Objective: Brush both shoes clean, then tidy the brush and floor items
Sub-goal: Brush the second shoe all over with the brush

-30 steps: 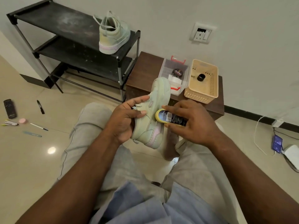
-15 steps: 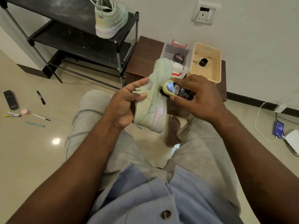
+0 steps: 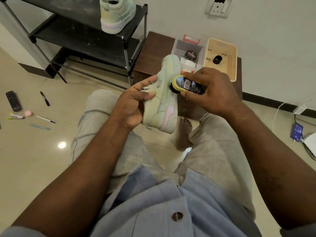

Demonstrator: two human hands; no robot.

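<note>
A pale green shoe with a pink heel patch (image 3: 164,101) is held toe-up above my knees by my left hand (image 3: 135,103), whose fingers wrap its laced side. My right hand (image 3: 210,89) grips a yellow-backed shoe brush (image 3: 186,84) with a black label, its dark bristles pressed against the shoe's right side near the toe. The matching second shoe (image 3: 116,14) stands on the top shelf of the black rack (image 3: 82,40). On the floor at left lie a black remote (image 3: 13,100), a black marker (image 3: 45,98), a pink round item (image 3: 28,113), pens (image 3: 46,119) and a stapler-like item (image 3: 16,116).
A brown low table (image 3: 152,53) stands by the wall with a clear box (image 3: 188,48) holding a polish tin and a beige basket (image 3: 222,55) holding a black cap. A phone on a cable (image 3: 296,131) lies on the floor at right. My bare foot (image 3: 184,132) rests below the shoe.
The brush has slid up the shoe's side from near the heel toward the toe. The head view has tilted down slightly, so the rack and table sit higher in the frame.
</note>
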